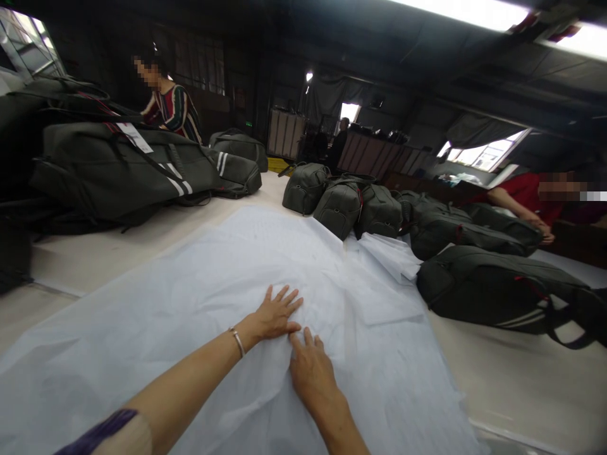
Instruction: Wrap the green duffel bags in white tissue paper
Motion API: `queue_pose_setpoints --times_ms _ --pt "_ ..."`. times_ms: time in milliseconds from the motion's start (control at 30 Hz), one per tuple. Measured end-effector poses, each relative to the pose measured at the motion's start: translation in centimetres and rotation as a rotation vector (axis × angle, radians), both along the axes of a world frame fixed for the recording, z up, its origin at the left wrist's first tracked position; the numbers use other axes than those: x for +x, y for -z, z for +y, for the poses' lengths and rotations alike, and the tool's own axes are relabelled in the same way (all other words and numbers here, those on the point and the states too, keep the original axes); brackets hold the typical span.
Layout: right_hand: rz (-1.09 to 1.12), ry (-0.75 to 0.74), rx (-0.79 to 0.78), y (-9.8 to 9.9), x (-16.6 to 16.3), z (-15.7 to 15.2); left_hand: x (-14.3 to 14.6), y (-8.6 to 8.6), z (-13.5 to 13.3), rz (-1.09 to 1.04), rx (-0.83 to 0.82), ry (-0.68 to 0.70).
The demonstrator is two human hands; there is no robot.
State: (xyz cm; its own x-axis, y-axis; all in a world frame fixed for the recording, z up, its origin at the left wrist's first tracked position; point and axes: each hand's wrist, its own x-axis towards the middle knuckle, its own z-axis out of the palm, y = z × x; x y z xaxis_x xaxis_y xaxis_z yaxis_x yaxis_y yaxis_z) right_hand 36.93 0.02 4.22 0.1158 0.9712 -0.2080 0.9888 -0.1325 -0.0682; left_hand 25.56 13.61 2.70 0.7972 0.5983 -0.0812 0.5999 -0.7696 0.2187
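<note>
A large sheet of thin white paper (190, 303) covers the middle of the table, with soft creases around my hands. My left hand (277, 314) lies on it with the fingers spread; a bracelet circles that wrist. Close beside it, my right hand (313, 366) rests on the same sheet, fingers stretched forward and a little bent, holding nothing that I can see. The two hands nearly meet at the left thumb and right index finger. A folded, crumpled part of the sheet (389, 256) lies beyond them to the right.
Dark green duffel bags stand on the table (521, 373): a big tagged one (123, 164) at left, several at the back (339, 205), and one with stripes (502, 291) at right. A person in a striped top (177, 110) and one with red sleeves (516, 196) stand beyond.
</note>
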Motion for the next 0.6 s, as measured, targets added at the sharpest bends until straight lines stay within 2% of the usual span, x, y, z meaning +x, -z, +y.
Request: queue_pose_setpoints --times_ms 100,300,433,600 --pt "0.005 -0.01 -0.003 0.1 0.1 -0.1 -0.7 1.5 -0.4 0.003 -0.013 -0.101" --pt "0.065 -0.033 0.024 0.5 0.3 -0.2 -0.1 1.3 -1.2 0.035 -0.018 -0.232" --pt "0.109 -0.016 0.001 0.0 0.7 -0.3 0.6 1.7 -1.3 0.043 0.028 -0.294" --pt "0.199 -0.04 -0.007 -1.1 1.5 -0.3 1.3 1.4 -1.0 -0.021 0.201 -0.166"
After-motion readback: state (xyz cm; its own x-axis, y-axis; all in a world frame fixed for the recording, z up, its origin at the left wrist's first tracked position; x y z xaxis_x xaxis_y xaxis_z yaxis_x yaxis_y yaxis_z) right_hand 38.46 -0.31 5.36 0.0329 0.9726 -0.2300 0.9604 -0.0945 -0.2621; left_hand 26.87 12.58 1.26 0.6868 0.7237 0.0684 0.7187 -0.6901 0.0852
